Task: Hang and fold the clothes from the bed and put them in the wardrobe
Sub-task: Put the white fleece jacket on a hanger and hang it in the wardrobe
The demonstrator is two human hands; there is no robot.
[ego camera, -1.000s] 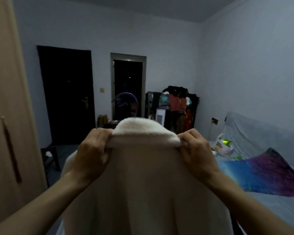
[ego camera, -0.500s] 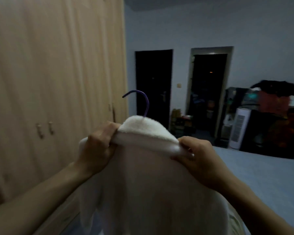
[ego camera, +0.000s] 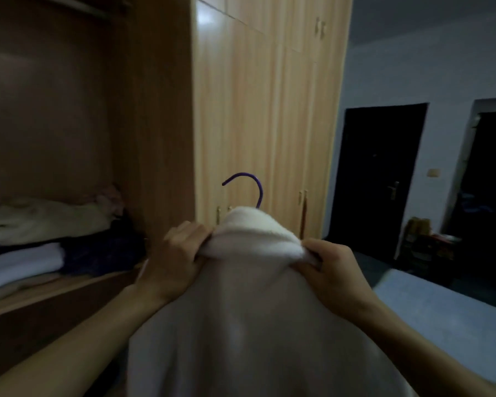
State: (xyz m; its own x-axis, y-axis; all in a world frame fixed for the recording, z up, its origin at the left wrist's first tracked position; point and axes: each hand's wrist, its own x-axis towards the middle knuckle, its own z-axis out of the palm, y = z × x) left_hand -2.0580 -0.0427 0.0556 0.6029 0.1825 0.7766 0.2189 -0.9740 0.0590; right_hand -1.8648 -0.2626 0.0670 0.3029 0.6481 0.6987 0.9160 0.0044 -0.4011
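A white fleece garment [ego camera: 249, 310] hangs in front of me on a hanger whose purple hook [ego camera: 248, 184] sticks up above the fluffy collar [ego camera: 255, 233]. My left hand [ego camera: 175, 259] grips the garment at the left end of the collar. My right hand [ego camera: 332, 270] grips the right end. The rest of the hanger is hidden under the cloth. The wardrobe [ego camera: 161, 110] stands open on the left, its dark compartment level with my hands.
Folded clothes [ego camera: 40, 222] lie stacked on the wardrobe shelf at lower left. Shut wardrobe doors [ego camera: 267, 124] stand straight ahead. Two dark doorways [ego camera: 381, 179] lie to the right, with blue floor [ego camera: 441, 316] at lower right.
My view has swung left from the bed and room to the wardrobe, whose open compartment is now in sight. Both hands keep the same hold on the collar.
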